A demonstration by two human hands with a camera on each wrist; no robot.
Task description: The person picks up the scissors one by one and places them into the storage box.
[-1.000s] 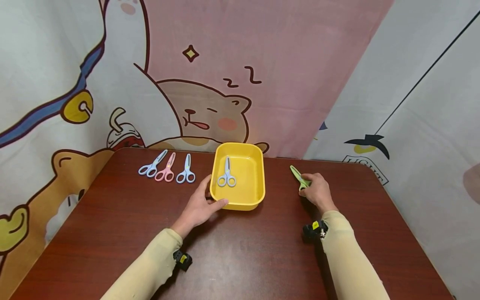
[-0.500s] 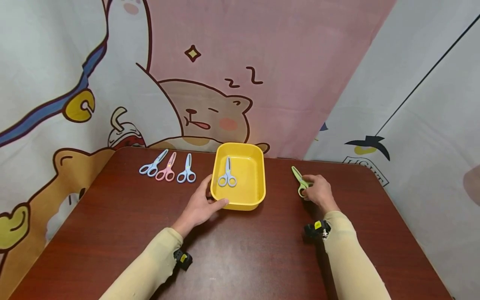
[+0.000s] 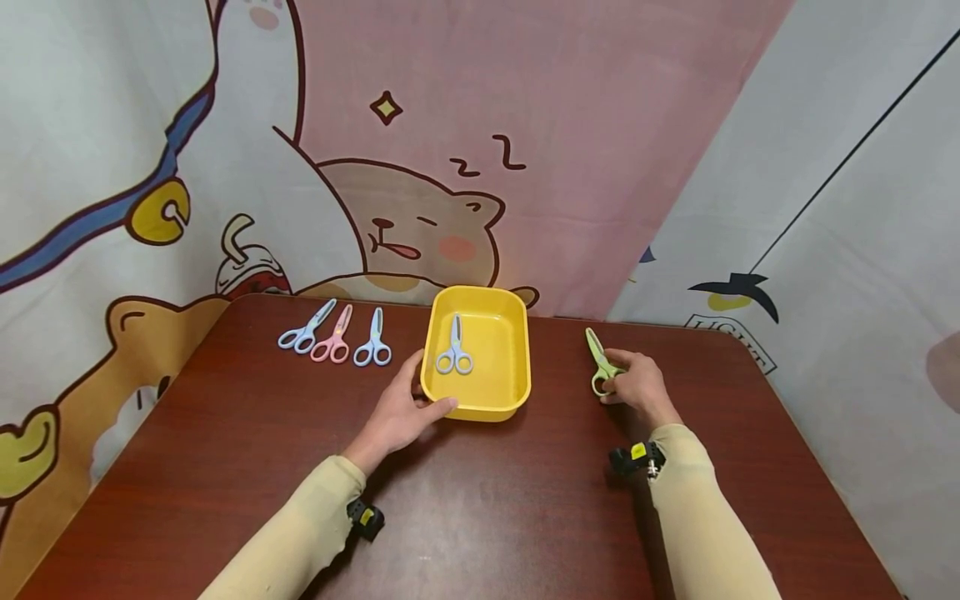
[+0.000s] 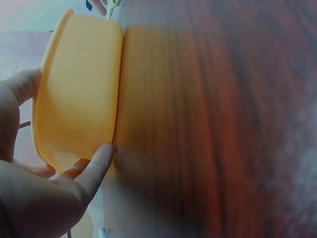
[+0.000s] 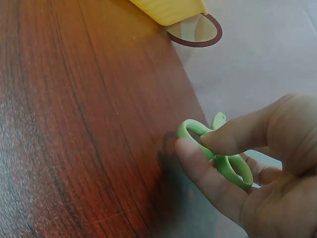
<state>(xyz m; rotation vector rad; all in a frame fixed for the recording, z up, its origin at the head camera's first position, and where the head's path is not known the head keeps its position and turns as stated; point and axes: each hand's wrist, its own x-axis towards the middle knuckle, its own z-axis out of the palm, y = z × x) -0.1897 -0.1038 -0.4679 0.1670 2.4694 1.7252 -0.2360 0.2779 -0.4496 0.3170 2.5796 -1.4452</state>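
Observation:
A yellow tray [image 3: 517, 358] sits on the brown table [image 3: 465, 500] with light blue scissors [image 3: 454, 350] inside. My left hand [image 3: 401, 408] rests against the tray's near left corner, thumb and fingers straight on its wall [image 4: 79, 99]. My right hand [image 3: 633, 383] pinches the handle loops of green scissors [image 3: 600, 362], seen close in the right wrist view as green scissors [image 5: 218, 153] between thumb and fingers, lifted just off the table.
Three scissors lie in a row left of the tray: blue [image 3: 306, 329], pink [image 3: 335, 337], blue [image 3: 373, 342]. A cartoon cloth backdrop [image 3: 375, 167] hangs behind the table's far edge. The table's right edge runs close to my right arm.
My right hand has taken hold of the green scissors by the loops and tipped them up from the table. The left hand and tray have stayed still.

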